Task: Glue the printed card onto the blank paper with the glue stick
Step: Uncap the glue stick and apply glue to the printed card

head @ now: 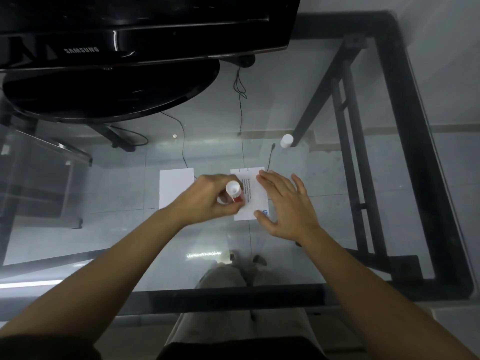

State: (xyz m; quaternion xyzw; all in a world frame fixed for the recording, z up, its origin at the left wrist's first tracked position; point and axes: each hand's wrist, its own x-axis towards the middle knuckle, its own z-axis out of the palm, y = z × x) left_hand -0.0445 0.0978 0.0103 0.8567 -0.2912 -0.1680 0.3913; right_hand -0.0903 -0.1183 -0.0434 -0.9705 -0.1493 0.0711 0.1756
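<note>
The printed card lies on the glass table, white with lines of small text and a blue logo at its near right corner. My right hand rests flat on its right edge, fingers spread. My left hand grips the glue stick, a white tube with a red band, its uncapped open end pointing up toward me, right at the card's left edge. The blank paper sits to the left, partly hidden by my left hand. The white cap stands farther back to the right.
A black monitor on a round black stand fills the far left. Thin black cables run across the glass table, one ending near the card. The black table frame runs along the right and near edges.
</note>
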